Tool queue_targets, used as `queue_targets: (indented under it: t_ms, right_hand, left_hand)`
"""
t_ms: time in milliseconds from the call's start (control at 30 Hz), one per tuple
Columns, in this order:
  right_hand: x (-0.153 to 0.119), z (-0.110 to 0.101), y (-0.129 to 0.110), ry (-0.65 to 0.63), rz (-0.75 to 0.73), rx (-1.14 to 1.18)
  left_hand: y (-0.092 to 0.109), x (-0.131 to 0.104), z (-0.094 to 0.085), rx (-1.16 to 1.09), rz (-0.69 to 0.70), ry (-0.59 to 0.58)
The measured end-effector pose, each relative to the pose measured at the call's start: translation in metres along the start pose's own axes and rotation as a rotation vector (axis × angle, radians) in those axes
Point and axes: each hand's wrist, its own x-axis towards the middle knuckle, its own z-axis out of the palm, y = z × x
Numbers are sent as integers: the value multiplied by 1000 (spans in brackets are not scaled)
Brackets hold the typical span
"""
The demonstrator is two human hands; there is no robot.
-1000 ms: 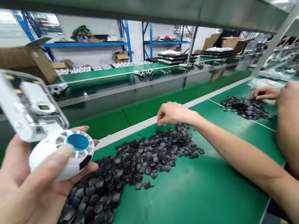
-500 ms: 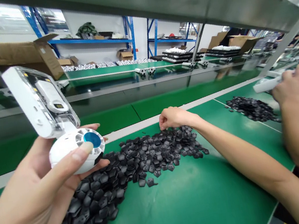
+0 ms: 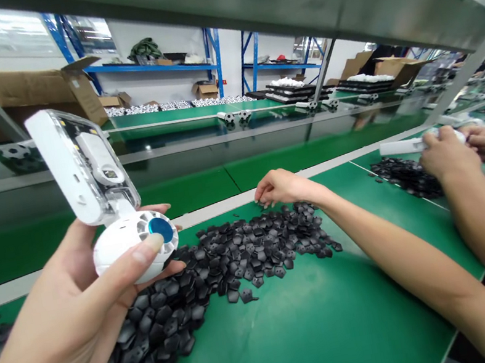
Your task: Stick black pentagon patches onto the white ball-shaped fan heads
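Head view: left hand grips white device, right hand curled, hold unclear, best pinching singly from black pieces beneath.

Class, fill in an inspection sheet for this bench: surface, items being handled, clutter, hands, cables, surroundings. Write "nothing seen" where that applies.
Surface: green worktop, pale strip along its far edge.
Items being handled: white device with a blue disc; heap of black pieces, many five-sided.
Clutter: a few loose pieces at the heap's near edge.
Hands: left hand holds the device; right hand is at the heap's far edge, fingers bent, whether gripping a piece unclear.
Cables: nothing seen.
Surroundings: co-worker's hands with a white item; blue shelving behind; cardboard box upper left.
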Motion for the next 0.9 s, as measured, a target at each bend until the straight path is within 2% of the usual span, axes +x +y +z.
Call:
queue_targets:
  t_ms: [167,467,667,900]
  right_hand:
    - [4,0,4,22,-38,171]
    - [-5,2,-14,-95,-159,499]
    - [-15,-2,-24,-127,-216,530]
    - [-19,2,-32,-76,-290,484]
  left_hand:
    - [3,-1,4,-40,-32,37]
    - [1,0,3,-26,-52,38]
    - [-7,4,1,102,83,-37]
    - [-10,1,-6,188,104,-131]
